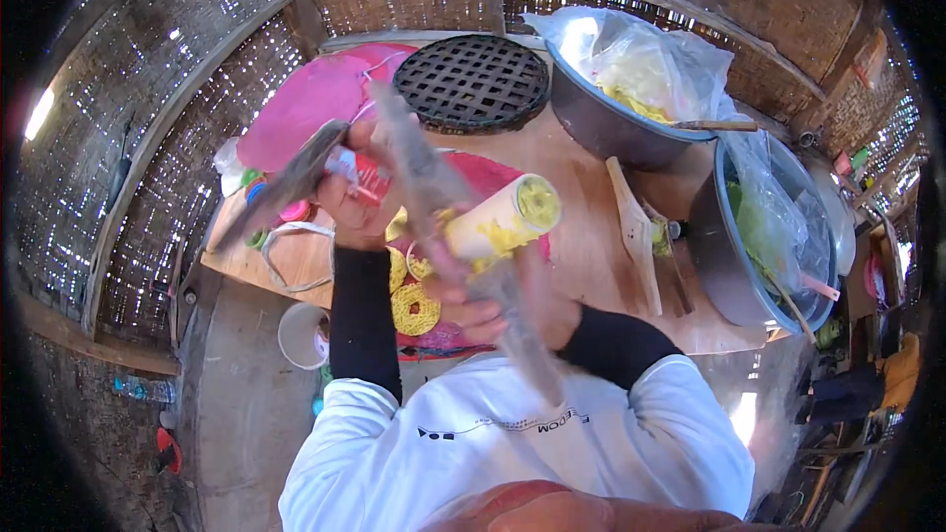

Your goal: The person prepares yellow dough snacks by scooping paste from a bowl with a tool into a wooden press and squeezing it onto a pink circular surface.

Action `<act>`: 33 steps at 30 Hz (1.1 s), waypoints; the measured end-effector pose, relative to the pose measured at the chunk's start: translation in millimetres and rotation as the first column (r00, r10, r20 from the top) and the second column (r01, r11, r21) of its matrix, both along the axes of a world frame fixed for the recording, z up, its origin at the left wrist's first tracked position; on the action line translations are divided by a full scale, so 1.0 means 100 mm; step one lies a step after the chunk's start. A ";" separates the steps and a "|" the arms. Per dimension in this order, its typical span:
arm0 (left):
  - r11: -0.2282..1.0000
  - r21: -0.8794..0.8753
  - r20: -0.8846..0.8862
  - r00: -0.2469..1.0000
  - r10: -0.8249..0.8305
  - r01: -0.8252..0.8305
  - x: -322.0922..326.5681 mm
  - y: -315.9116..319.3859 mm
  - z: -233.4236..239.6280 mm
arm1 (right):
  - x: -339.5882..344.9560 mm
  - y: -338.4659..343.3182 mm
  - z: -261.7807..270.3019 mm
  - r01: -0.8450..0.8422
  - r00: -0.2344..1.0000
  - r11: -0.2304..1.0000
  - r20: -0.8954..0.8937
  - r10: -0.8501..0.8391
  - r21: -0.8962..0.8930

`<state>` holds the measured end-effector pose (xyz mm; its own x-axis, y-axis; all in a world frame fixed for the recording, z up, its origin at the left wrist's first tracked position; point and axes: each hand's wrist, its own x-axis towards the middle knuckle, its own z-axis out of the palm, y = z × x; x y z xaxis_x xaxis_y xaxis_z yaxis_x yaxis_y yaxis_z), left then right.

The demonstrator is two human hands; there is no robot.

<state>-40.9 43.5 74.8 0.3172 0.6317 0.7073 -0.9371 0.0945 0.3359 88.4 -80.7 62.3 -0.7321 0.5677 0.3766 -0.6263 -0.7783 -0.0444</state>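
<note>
My left hand (355, 203) grips a dark wooden bar (299, 170) with a red and white cylinder (358, 176) on it, left of centre. My right hand (480, 310), blurred, holds a long wooden bar (421, 155) of a hand press. Its white tube (484, 227) points up to the right, packed with yellow dough (539, 205), with more dough smeared on the outside. Under the hands, yellow coiled dough rings (415, 309) lie on a red-pink round mat (480, 166). The hands partly hide the mat and rings.
A dark woven round tray (473, 81) and a pink round sheet (303, 114) lie at the back. Right stand two grey tubs (591, 125) (728, 266) with plastic-covered yellow and green dough. Another wooden press part (634, 233) lies nearby. A looped band (295, 284) hangs over the left edge.
</note>
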 end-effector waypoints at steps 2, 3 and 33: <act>0.863 -0.253 -0.442 0.846 0.298 -0.436 -0.43 0.06 -0.19 | 0.20 -0.06 0.17 0.382 0.859 0.924 0.357 -0.366 0.030; 0.773 0.107 -0.654 0.542 0.529 -0.625 -0.66 0.06 -0.42 | 0.27 -0.10 0.26 0.589 0.624 0.798 0.557 -0.549 0.127; 0.908 0.366 -0.867 0.281 0.412 -0.202 -0.39 -0.27 -0.47 | 0.59 0.12 0.05 -0.054 0.176 0.930 0.920 -0.349 0.363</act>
<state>-79.6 16.5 27.6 0.6252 0.7555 0.1960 0.0324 -0.2760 0.9606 147.9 -68.8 66.9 -0.5295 0.7409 -0.4132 -0.0246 -0.5003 -0.8655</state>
